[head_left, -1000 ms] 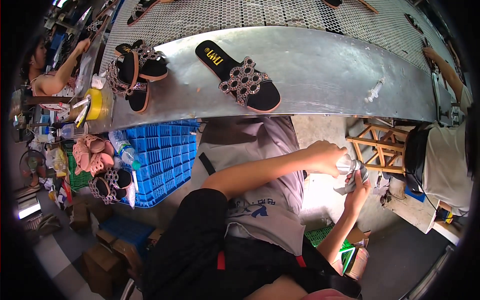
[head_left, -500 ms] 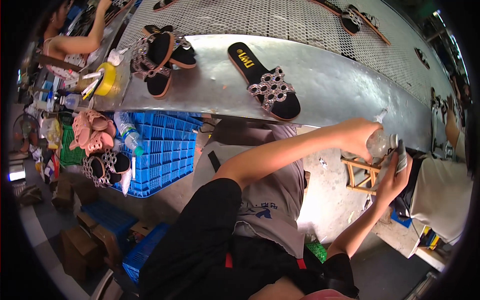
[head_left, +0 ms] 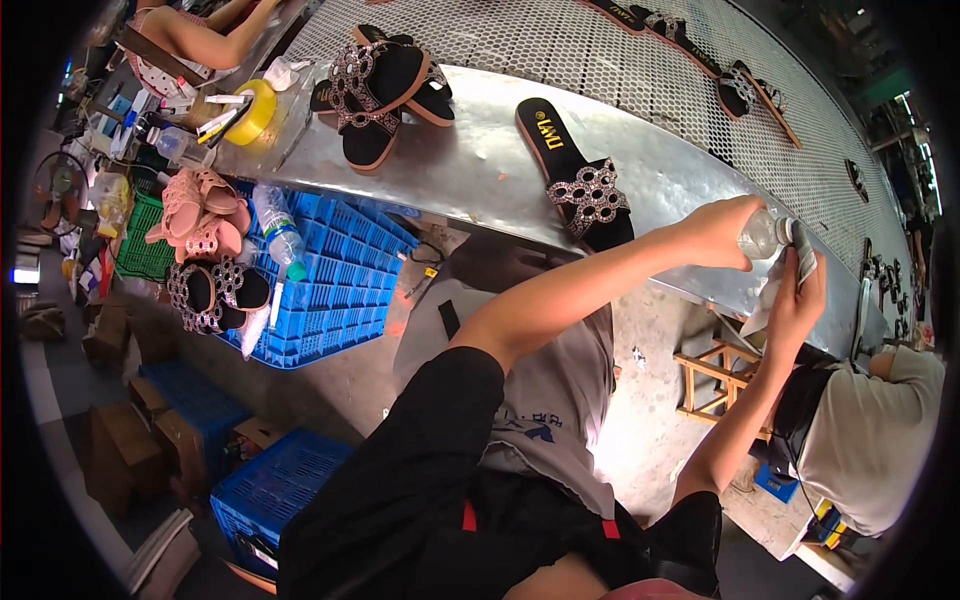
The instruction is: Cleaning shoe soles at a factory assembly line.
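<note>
From my remote view I'm seeing the left hand (head_left: 712, 235) gripping a clear bottle (head_left: 760, 237), its fingers curling around the body, with several of them hiding from me behind it. The bottle is pointing its neck toward the right hand (head_left: 797, 300), whose fingers are pinching a grey cloth (head_left: 804, 260) right beside that neck; I'm not making out whether cloth and neck are touching. Both hands are hovering over the right part of the metal tabletop (head_left: 470, 180).

The left forearm (head_left: 600, 287) is crossing the tabletop's near edge and partly blocking the toe of a black jewelled sandal (head_left: 560, 150), which is lying left of the left fingers. Farther left, more sandals (head_left: 375, 90) are resting in a pile. Beyond the fingers, a white mesh surface (head_left: 470, 35) is carrying other footwear. Below the right fingers, a wooden stool (head_left: 686, 385) is standing, and a co-worker (head_left: 865, 440) is sitting near it.
</note>
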Demonstrator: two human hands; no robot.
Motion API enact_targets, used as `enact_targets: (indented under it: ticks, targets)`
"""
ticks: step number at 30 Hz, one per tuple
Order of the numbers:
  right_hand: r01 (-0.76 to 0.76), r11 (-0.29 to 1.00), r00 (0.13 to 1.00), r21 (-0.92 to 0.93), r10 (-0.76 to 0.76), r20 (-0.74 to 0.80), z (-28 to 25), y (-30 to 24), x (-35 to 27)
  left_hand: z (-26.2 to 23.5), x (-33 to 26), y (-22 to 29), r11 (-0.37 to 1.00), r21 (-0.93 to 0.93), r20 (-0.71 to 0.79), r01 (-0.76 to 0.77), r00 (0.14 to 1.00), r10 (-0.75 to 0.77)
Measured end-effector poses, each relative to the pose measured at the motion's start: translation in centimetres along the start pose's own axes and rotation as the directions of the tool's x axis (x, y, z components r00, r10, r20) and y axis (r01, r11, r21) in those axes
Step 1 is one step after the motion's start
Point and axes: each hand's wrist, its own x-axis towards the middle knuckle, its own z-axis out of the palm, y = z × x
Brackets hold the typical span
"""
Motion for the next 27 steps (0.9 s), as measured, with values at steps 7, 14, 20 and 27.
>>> enact_targets:
  ticks: [7, 14, 20, 27]
  targets:
    - [0.056, 0.996, 0.995, -0.069, -0.050, 0.083, -0.9, -0.8, 1.3, -4.4, -4.0, 3.4, 0.675, 0.723, 0.140, -0.145, 0.988, 0.062]
    - [-0.115, 0.990, 0.993, 0.088, 0.116, -0.016, -1.8, -1.3, 0.6, -15.2, -8.9, 7.0, 0.328, 0.865, 0.481, -0.378, 0.811, -0.333]
    - [-0.489, 0.757, 0.814, 0.433, 0.574, -0.085, 0.5, -1.0, -8.0, -17.6, -5.5, 4.1, 0.530, 0.677, 0.731, -0.510, 0.547, -0.408]
    - [-0.662, 0.588, 0.725, 0.465, 0.661, 0.196, 4.0, -4.6, -16.8, -17.6, -4.8, 5.0, 0.589, 0.714, 0.604, -0.379, 0.759, -0.243]
